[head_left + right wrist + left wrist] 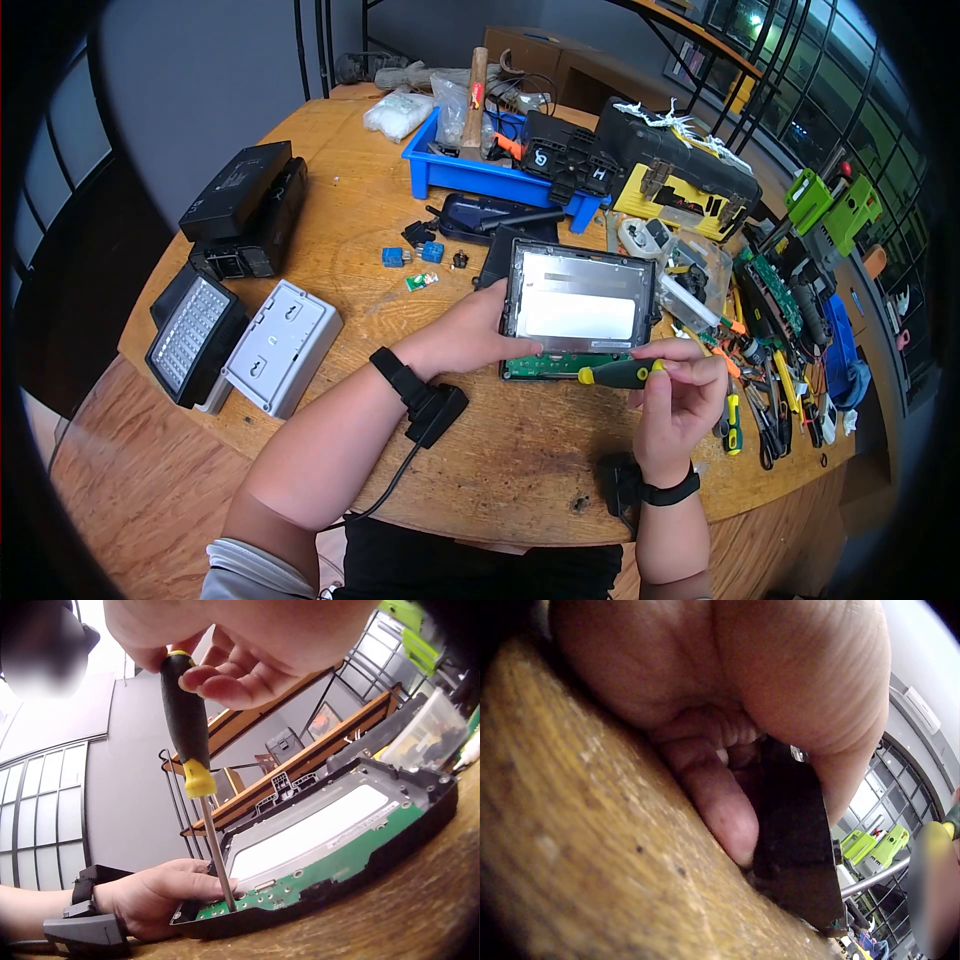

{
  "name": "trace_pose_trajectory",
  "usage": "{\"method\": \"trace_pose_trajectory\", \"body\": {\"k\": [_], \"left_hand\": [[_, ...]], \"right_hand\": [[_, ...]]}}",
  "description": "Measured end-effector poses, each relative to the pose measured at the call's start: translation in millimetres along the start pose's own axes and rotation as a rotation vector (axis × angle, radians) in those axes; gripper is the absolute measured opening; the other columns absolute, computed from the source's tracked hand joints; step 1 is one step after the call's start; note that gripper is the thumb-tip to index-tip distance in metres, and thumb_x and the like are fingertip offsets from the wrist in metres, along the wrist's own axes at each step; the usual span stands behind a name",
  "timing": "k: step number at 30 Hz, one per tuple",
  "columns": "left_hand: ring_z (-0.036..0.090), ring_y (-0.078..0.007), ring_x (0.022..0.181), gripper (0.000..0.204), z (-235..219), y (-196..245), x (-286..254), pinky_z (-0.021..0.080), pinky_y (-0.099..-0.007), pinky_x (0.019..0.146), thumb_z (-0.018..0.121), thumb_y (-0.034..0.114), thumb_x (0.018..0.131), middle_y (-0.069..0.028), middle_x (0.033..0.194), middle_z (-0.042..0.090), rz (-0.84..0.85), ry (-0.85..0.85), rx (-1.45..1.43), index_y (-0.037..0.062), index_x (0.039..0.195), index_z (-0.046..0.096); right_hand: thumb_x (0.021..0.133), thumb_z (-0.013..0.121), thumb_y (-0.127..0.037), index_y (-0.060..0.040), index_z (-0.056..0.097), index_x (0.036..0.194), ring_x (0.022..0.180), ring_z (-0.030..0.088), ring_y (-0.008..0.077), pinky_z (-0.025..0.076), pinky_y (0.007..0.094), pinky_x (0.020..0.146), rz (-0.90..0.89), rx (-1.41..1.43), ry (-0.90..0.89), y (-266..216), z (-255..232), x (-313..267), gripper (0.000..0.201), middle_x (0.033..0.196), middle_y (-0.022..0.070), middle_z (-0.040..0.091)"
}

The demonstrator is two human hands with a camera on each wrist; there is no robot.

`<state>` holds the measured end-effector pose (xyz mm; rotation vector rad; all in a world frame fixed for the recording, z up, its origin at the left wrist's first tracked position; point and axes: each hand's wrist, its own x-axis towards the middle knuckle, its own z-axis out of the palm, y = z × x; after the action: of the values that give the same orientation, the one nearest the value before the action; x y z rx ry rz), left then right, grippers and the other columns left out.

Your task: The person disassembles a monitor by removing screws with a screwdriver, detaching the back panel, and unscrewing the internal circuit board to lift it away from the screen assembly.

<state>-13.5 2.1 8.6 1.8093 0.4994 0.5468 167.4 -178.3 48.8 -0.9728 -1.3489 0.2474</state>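
Note:
My left hand (462, 332) grips the left side of an opened black device housing (511, 290), thumb along its edge. In the left wrist view, curled fingers (724, 814) hold the black side wall (799, 840) close to the wood. A silver metal plate (578, 308) with a white area covers most of the inside. Below it runs a green circuit board (548, 366). My right hand (680, 405) pinches the end of a dark green and yellow screwdriver (620, 375). In the right wrist view, the screwdriver's shaft (215, 851) points down, its tip at the board near my left thumb.
At left are a floodlight (195, 335), a pale grey box (283, 345) and stacked black units (240, 205). Beyond the housing stand a blue tray (480, 180) with a hammer and a black-yellow toolbox (680, 180). Several hand tools (785, 390) crowd the right edge.

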Motion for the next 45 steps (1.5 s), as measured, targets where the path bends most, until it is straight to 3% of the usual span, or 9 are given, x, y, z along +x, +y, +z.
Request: {"method": "trace_pose_trajectory", "body": {"k": [45], "left_hand": [[0.053,-0.0236,0.131,0.075,0.3,-0.8,-0.3,0.042,-0.0369,0.111,0.081,0.010,0.085,-0.0189,0.140,0.057,0.008,-0.001,-0.007,-0.0056,0.145,0.039]], "right_hand": [[0.092,0.063,0.006,-0.0046,0.042,0.102,0.098,0.065,0.0240,0.053,0.0338,0.089,-0.001,0.007,-0.019,-2.0,1.0,-0.3,0.025,0.109,0.0225,0.065]]}}
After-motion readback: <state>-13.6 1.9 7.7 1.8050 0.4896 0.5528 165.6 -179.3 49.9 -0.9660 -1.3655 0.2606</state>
